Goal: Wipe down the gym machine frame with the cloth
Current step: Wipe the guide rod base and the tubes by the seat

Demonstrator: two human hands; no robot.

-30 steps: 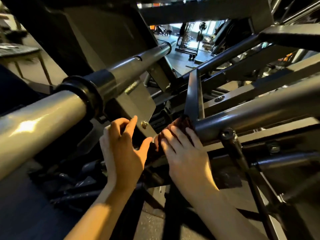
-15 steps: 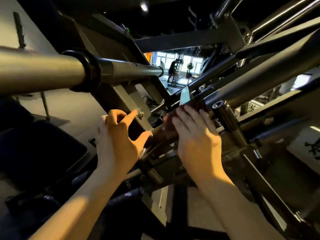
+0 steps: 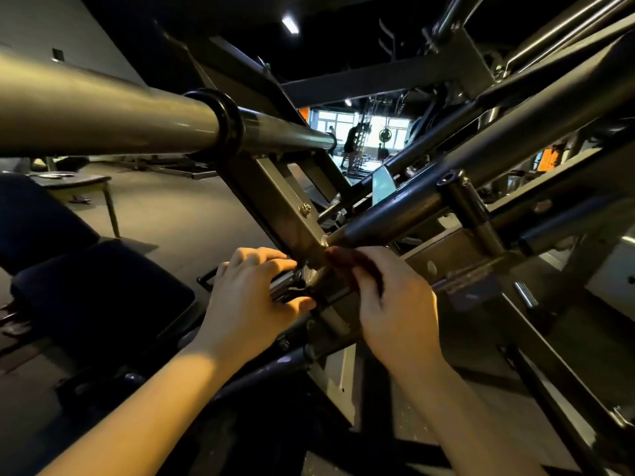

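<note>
The gym machine frame (image 3: 405, 214) fills the view, with dark steel tubes crossing at a joint in the middle. My right hand (image 3: 395, 304) holds a dark reddish cloth (image 3: 347, 257) against the lower end of a slanted tube, just below the joint; most of the cloth is hidden under the fingers. My left hand (image 3: 251, 297) grips a flat bracket part of the frame to the left of the joint, fingers curled over its top and thumb underneath.
A thick grey bar with a black collar (image 3: 226, 127) runs across the upper left, close to my head. A dark padded seat (image 3: 99, 293) lies at the lower left. A vertical pin (image 3: 470, 207) stands right of the joint. A person stands far off by the windows.
The view has tilted upward. My right hand has slid with the cloth down the slanted tube to its lower end. My left hand has moved from the upright plate onto the bracket below it.
</note>
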